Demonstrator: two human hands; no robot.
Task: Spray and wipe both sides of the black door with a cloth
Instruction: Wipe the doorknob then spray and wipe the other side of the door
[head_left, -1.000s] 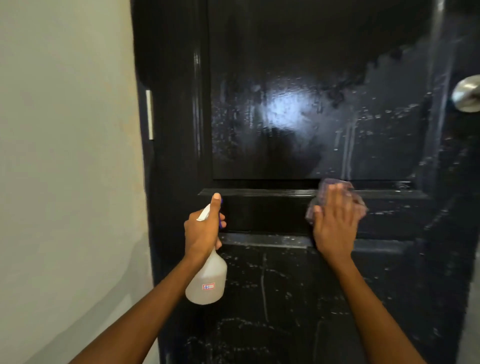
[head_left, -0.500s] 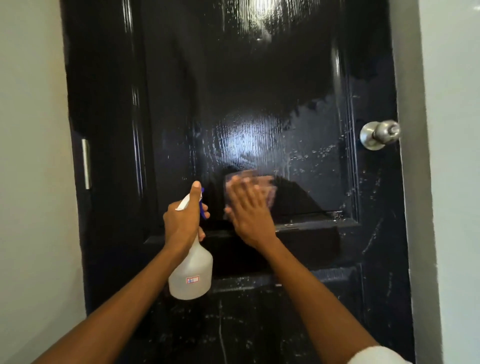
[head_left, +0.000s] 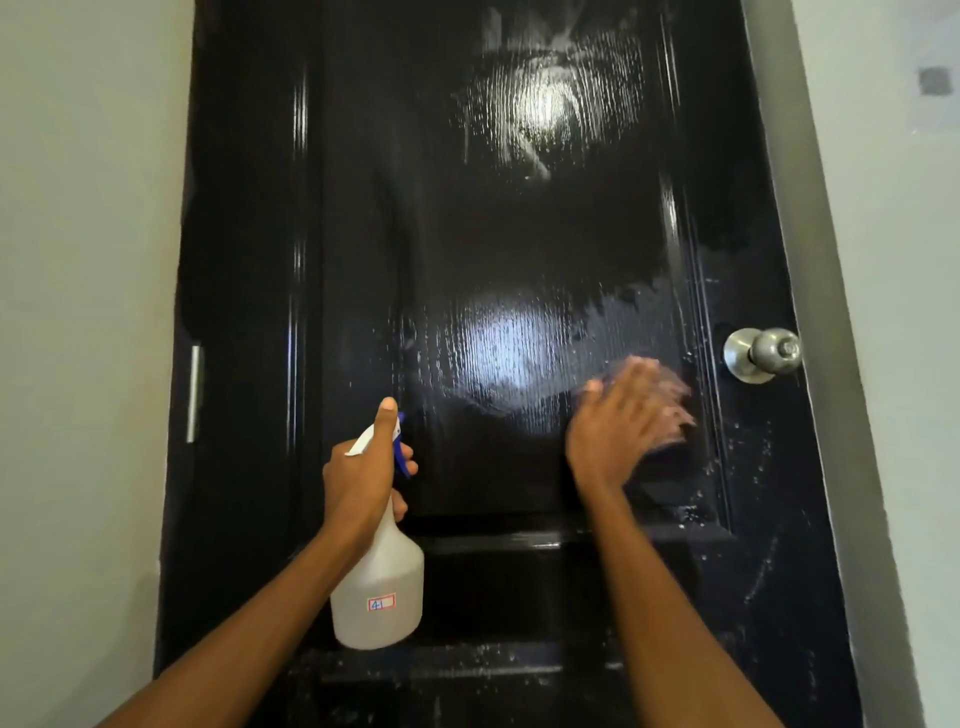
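Two bare hands worked at the black door (head_left: 519, 234). Nearest, the left hand (head_left: 361, 475) gripped the spray bottle (head_left: 378, 587) by its neck. Beyond, the right hand (head_left: 621, 418), fingers straight though blurred, pressed the cloth (head_left: 670, 387) against the wet panel near the knob (head_left: 763, 355).

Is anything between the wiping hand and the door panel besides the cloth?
Nothing visible. The right hand presses the cloth flat against the black door, left of the door knob, which sits clear of it. Motion blur hides the fingertips.
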